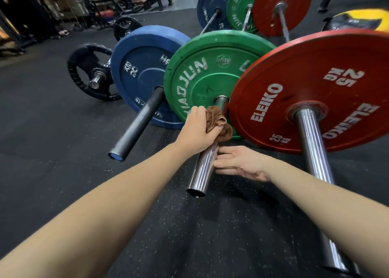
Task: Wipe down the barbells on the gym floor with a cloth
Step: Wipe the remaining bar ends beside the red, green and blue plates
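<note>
Wiping the chrome sleeve (203, 172) by the green plate (210, 73), on the gym floor (63, 151), with the brown cloth (220, 127) gripped in the left hand (197, 128) close to the plate and the right hand (240, 162) steadying the sleeve, fingers straight. Next, likely: draw the cloth towards the open end under even pressure

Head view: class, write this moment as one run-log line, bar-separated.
left hand: grips brown cloth on chrome sleeve | right hand: touches sleeve nearer its end | barbell: green plate | step: wiping sleeve
</note>
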Demonstrator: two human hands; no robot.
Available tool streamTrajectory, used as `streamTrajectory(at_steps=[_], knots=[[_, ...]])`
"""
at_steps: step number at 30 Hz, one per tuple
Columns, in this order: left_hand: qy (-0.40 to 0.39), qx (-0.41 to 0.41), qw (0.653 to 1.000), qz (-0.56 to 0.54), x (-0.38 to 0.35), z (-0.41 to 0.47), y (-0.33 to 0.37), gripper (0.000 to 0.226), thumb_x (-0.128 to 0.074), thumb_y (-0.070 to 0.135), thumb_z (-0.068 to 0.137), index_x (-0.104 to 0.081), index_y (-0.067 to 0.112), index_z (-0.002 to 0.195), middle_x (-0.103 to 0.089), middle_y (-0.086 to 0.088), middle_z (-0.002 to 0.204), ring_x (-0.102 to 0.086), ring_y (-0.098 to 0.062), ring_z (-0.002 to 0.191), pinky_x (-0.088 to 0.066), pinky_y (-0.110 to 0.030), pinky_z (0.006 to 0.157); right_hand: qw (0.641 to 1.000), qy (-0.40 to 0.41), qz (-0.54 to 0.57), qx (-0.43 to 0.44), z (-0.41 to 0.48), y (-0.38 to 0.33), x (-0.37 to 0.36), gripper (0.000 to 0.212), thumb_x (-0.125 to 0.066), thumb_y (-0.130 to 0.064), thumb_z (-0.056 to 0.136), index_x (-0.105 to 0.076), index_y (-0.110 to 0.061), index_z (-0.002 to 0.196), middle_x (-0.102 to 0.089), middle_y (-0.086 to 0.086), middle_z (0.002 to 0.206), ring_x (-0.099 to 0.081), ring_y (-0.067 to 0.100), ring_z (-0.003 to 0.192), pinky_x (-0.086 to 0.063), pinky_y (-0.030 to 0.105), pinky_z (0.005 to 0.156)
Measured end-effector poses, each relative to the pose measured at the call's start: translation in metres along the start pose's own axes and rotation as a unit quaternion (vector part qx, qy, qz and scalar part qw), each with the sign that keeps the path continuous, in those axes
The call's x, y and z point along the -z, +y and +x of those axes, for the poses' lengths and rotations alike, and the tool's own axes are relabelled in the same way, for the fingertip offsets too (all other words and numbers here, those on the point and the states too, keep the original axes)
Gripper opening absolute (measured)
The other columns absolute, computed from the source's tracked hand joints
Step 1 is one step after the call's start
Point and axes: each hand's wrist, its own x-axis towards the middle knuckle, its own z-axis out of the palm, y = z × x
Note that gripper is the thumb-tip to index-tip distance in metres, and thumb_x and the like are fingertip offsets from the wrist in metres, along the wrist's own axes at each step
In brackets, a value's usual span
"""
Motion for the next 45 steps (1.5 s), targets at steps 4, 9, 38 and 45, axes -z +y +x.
streamTrajectory(at_steps=[4,9,38,45], knots=[[0.004,-0.014,1.0,-0.005,0.006,-0.026,0.001,0.039,-0.068,0.04,0.093,-0.047,0.011,0.106,-0.041,-0.003,0.104,-0.045,-0.021,0.097,-0.045,-0.04,0.086,1.0,0.015,-0.01,0.013,-0.003,0.001,-0.003,0.053,-0.071,0.0,0.091,-0.053,-0.004,0.14,-0.07,0.011,0.13,-0.066,0.021,0.123,-0.054,0.036,0.102],[0.002,-0.026,1.0,0.013,0.009,-0.057,0.003,0.037,-0.067,0.041,0.092,-0.045,0.014,0.105,-0.038,0.001,0.103,-0.043,-0.02,0.098,-0.046,-0.04,0.084,0.999,0.034,-0.018,0.023,-0.006,0.003,-0.005,0.041,-0.069,0.002,0.091,-0.06,-0.004,0.131,-0.072,0.008,0.126,-0.067,0.018,0.12,-0.056,0.034,0.099],[0.011,0.375,0.856,-0.356,0.009,-0.054,-0.038,0.034,-0.076,0.031,0.09,-0.059,0.014,0.114,-0.071,-0.007,0.111,-0.07,-0.021,0.098,-0.058,-0.038,0.082,0.981,0.184,0.045,-0.048,0.005,-0.007,0.011,0.083,-0.045,-0.071,0.095,-0.041,-0.011,0.152,-0.064,0.021,0.132,-0.072,0.033,0.107,-0.06,0.048,0.091],[-0.047,0.388,0.801,-0.454,-0.025,-0.019,-0.031,0.031,-0.071,0.004,0.092,-0.062,0.017,0.118,-0.074,-0.015,0.107,-0.072,-0.035,0.097,-0.06,-0.053,0.086,0.966,0.235,0.088,-0.064,0.019,-0.01,0.026,0.073,-0.051,-0.055,0.101,-0.024,-0.026,0.162,-0.048,0.024,0.15,-0.067,0.039,0.113,-0.06,0.053,0.089]])
